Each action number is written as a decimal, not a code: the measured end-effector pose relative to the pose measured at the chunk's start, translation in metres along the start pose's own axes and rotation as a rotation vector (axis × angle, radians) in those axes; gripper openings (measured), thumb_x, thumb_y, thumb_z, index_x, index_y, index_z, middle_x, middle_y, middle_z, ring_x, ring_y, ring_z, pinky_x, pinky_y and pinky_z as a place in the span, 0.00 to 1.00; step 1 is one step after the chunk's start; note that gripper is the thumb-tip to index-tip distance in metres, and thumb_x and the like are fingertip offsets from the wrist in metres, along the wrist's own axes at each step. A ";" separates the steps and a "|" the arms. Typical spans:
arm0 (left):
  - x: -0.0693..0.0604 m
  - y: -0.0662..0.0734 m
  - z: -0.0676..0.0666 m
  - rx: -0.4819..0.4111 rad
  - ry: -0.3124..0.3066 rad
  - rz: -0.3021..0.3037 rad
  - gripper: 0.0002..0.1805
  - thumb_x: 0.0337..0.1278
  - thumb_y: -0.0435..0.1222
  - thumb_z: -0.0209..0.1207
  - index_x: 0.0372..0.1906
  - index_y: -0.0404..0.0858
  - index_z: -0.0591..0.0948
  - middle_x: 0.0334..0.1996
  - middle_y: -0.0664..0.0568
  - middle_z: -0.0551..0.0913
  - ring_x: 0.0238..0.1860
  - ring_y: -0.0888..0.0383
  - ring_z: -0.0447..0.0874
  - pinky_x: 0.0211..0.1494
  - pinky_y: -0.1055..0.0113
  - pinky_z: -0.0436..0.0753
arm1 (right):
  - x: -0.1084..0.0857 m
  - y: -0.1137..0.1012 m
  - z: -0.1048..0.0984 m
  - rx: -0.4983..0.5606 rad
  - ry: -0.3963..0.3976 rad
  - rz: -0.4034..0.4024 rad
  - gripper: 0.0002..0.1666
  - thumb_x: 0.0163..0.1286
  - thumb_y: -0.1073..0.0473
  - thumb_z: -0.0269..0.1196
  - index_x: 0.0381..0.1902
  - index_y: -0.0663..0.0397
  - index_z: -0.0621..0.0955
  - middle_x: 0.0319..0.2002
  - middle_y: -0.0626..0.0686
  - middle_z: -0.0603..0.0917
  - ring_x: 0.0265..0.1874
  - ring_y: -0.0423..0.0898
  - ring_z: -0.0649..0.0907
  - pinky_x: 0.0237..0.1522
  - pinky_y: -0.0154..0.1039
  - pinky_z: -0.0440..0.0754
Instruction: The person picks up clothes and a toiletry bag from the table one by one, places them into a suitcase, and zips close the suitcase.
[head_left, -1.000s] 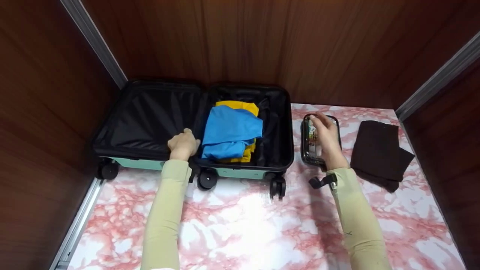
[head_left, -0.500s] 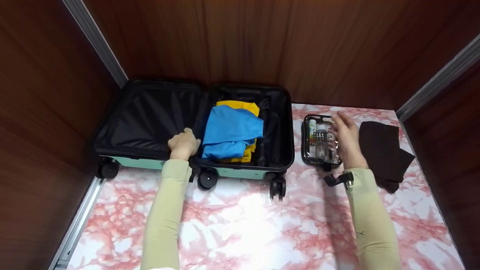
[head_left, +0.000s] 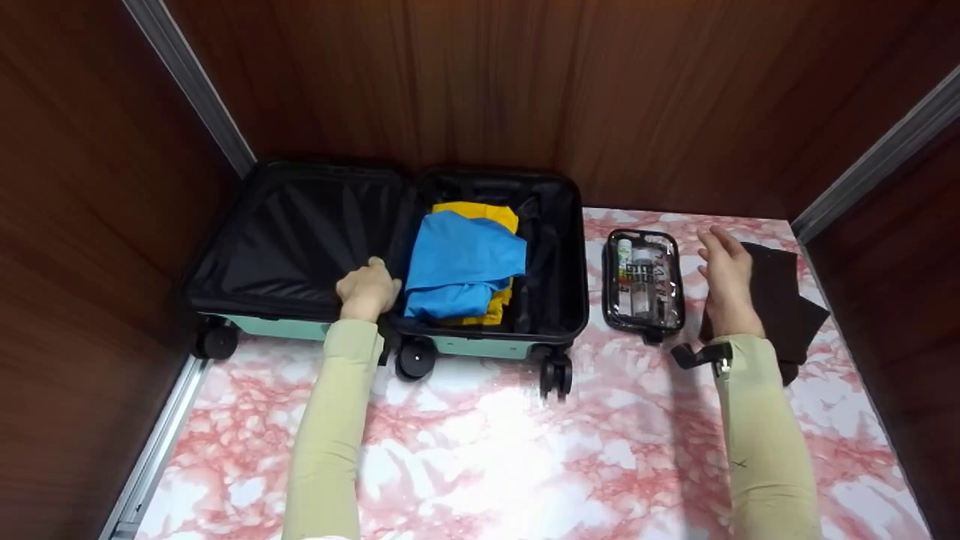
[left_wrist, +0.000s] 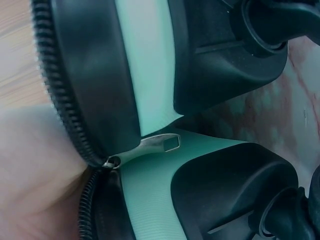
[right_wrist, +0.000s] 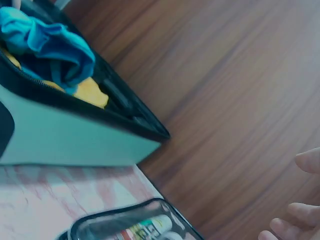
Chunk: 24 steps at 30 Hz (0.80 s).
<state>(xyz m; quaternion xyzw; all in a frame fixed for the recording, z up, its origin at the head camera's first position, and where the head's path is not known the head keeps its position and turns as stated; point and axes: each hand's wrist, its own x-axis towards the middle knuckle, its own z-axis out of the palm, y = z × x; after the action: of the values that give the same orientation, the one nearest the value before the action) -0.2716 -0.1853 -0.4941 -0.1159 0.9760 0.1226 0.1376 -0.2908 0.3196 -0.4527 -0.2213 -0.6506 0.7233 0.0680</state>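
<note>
An open mint-green suitcase (head_left: 469, 345) with black lining lies spread in two halves. My left hand (head_left: 367, 289) holds it near the middle, where the halves meet, its fingers curled and the fingertips hidden. Folded blue clothing (head_left: 465, 255) lies over yellow clothing (head_left: 487, 210) in the right half. My right hand (head_left: 727, 281) holds nothing, its fingers loosely bent, over the left edge of a folded dark brown garment (head_left: 776, 300). Between suitcase and right hand lies a clear, black-edged toiletry pouch (head_left: 656, 255) with small bottles inside. The right wrist view shows only some fingertips (right_wrist: 287, 230).
Black wheels (head_left: 415, 358) stick out from the suitcase's near side. A wood-grain wall (head_left: 495, 90) stands behind it, with more panels left and right. Pink-and-white marbled surface (head_left: 480, 457) stretches in front. A metal zipper pull (left_wrist: 162, 142) hangs between the two halves.
My right hand has moved right, from over the toiletry pouch to the edge of the brown garment, and the pouch is uncovered. My left hand stays on the suitcase.
</note>
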 end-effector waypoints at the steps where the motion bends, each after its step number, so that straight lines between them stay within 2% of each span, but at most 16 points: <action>1: 0.000 0.000 0.000 0.002 -0.001 0.001 0.36 0.77 0.50 0.50 0.75 0.30 0.61 0.62 0.31 0.77 0.57 0.34 0.78 0.55 0.42 0.77 | 0.002 0.000 -0.003 0.003 0.005 0.006 0.39 0.74 0.50 0.63 0.78 0.52 0.65 0.75 0.53 0.64 0.58 0.43 0.72 0.54 0.33 0.69; 4: -0.001 0.000 0.000 0.007 -0.009 0.003 0.37 0.77 0.50 0.49 0.76 0.30 0.59 0.63 0.31 0.76 0.57 0.34 0.78 0.55 0.42 0.77 | 0.007 0.000 -0.012 0.020 0.033 0.018 0.39 0.74 0.51 0.64 0.78 0.54 0.65 0.66 0.55 0.70 0.50 0.40 0.73 0.46 0.30 0.72; 8: -0.002 0.000 -0.001 0.010 -0.013 0.008 0.37 0.78 0.50 0.49 0.77 0.29 0.58 0.64 0.31 0.75 0.58 0.34 0.77 0.55 0.42 0.76 | 0.014 -0.002 -0.025 0.054 0.078 0.043 0.40 0.72 0.53 0.65 0.77 0.55 0.66 0.49 0.46 0.73 0.41 0.37 0.73 0.33 0.25 0.73; 10: -0.001 -0.001 -0.001 0.009 -0.012 0.010 0.37 0.78 0.50 0.49 0.77 0.29 0.58 0.64 0.31 0.75 0.58 0.34 0.77 0.55 0.42 0.76 | 0.017 -0.003 -0.032 0.053 0.093 0.052 0.41 0.71 0.53 0.66 0.77 0.54 0.66 0.49 0.44 0.74 0.40 0.36 0.73 0.32 0.25 0.73; 15: -0.001 0.000 -0.001 0.014 -0.010 0.011 0.37 0.78 0.50 0.49 0.78 0.29 0.58 0.64 0.31 0.75 0.57 0.34 0.78 0.54 0.42 0.77 | 0.023 -0.007 -0.048 0.008 0.116 0.066 0.43 0.71 0.50 0.67 0.79 0.51 0.64 0.60 0.45 0.71 0.45 0.36 0.71 0.37 0.26 0.71; 18: -0.002 0.000 -0.001 0.018 -0.004 0.014 0.38 0.78 0.50 0.49 0.78 0.29 0.57 0.63 0.31 0.75 0.57 0.34 0.78 0.53 0.43 0.78 | 0.025 -0.011 -0.057 0.004 0.131 0.080 0.42 0.70 0.50 0.68 0.78 0.49 0.66 0.57 0.44 0.71 0.46 0.37 0.71 0.39 0.27 0.70; 22: -0.002 0.001 -0.001 0.020 0.002 0.013 0.38 0.78 0.50 0.48 0.78 0.29 0.57 0.63 0.31 0.76 0.56 0.35 0.79 0.52 0.44 0.78 | 0.027 -0.017 -0.069 0.002 0.162 0.095 0.42 0.69 0.49 0.69 0.77 0.47 0.67 0.47 0.42 0.70 0.43 0.36 0.71 0.37 0.27 0.71; 24: -0.002 0.001 -0.001 0.020 0.001 0.011 0.38 0.78 0.50 0.48 0.78 0.29 0.57 0.63 0.31 0.76 0.56 0.35 0.79 0.52 0.43 0.78 | 0.029 -0.019 -0.075 -0.007 0.174 0.100 0.43 0.69 0.49 0.69 0.78 0.47 0.66 0.46 0.42 0.70 0.42 0.36 0.71 0.36 0.27 0.71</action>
<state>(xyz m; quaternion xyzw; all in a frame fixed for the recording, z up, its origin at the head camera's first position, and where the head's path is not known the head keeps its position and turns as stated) -0.2701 -0.1847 -0.4921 -0.1094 0.9779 0.1136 0.1373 -0.2897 0.4023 -0.4448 -0.3156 -0.6330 0.7015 0.0872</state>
